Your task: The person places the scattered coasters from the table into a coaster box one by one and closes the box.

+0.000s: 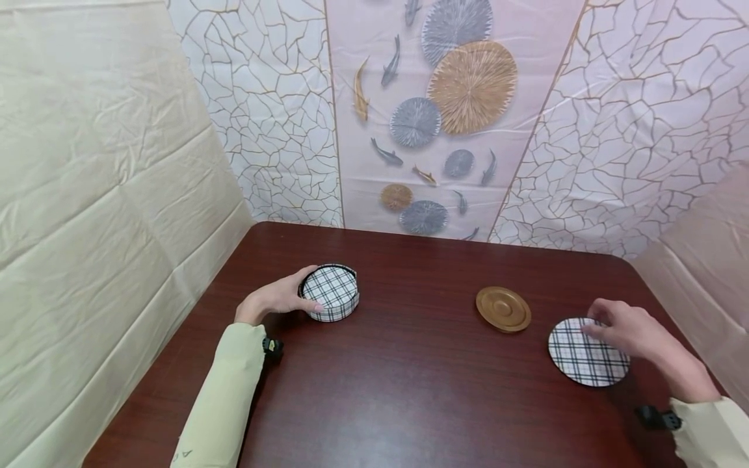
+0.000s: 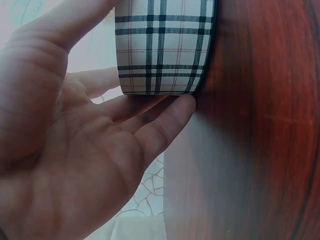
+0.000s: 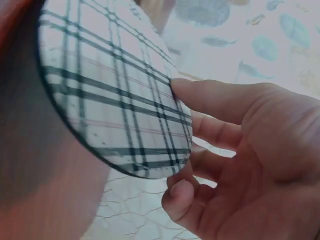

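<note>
At the left of the table, my left hand (image 1: 287, 294) curls round a round plaid coaster holder (image 1: 330, 311), thumb at the near side and fingers at the far side. A plaid disc (image 1: 329, 286) fills its top inside a dark rim. In the left wrist view the holder's plaid side wall (image 2: 160, 50) meets the fingers, its base close to the wood. Toward the right edge, my right hand (image 1: 634, 331) pinches a flat plaid coaster (image 1: 585, 357) by its edge. The right wrist view shows this coaster (image 3: 110, 90) tilted, with the thumb on its rim.
A round brown dish (image 1: 503, 309) with raised rings lies between the two hands, left of the plaid coaster. The dark red wooden table (image 1: 398, 390) ends at a patterned cloth backdrop (image 1: 281, 130). Pale cloth walls (image 1: 117, 182) stand along both sides.
</note>
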`<state>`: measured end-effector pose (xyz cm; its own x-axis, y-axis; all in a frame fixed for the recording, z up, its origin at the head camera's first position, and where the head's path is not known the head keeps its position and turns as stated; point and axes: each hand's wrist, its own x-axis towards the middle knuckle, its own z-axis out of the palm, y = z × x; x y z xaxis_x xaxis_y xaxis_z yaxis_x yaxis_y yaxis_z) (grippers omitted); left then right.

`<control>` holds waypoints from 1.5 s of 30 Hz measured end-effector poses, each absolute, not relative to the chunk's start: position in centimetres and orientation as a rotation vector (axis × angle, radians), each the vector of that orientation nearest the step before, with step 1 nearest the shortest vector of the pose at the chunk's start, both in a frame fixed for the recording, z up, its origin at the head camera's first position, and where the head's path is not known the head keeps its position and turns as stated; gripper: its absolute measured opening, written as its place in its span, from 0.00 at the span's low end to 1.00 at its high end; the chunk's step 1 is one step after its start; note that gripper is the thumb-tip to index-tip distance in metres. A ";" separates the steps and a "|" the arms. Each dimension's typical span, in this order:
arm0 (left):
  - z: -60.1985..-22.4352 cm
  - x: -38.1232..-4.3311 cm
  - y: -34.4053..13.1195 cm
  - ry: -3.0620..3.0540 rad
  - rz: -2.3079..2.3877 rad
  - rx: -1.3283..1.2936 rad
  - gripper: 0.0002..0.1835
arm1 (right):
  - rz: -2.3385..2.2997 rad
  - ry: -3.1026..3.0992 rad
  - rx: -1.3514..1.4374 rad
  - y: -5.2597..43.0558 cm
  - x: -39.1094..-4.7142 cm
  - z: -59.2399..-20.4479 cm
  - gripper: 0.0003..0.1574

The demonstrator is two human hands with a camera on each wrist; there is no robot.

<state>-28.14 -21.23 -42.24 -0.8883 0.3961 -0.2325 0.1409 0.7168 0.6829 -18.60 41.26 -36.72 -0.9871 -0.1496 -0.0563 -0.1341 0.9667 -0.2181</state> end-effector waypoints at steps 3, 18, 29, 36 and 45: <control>-42.2 -28.0 -21.3 2.558 0.979 0.408 0.60 | -0.307 3.021 -0.246 40.5 -18.4 -36.0 0.12; -42.1 -28.0 -21.2 2.558 0.976 0.410 0.59 | -0.250 3.021 -0.430 36.7 -18.0 -34.2 0.05; -42.1 -27.9 -21.3 2.544 1.004 0.407 0.60 | -0.311 3.080 -0.575 34.3 -19.3 -33.3 0.06; -42.2 -28.1 -21.4 2.549 0.992 0.412 0.60 | -0.364 3.085 -0.613 31.8 -20.6 -32.6 0.05; -42.4 -28.2 -21.5 2.555 0.970 0.405 0.60 | -0.531 3.069 -0.587 29.2 -22.5 -32.8 0.10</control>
<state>-28.24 -21.46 -42.42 -0.8877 0.3913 -0.2428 0.1315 0.7207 0.6807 -22.49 29.16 -32.85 -0.9309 -0.3542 0.0889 -0.3634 0.8752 -0.3194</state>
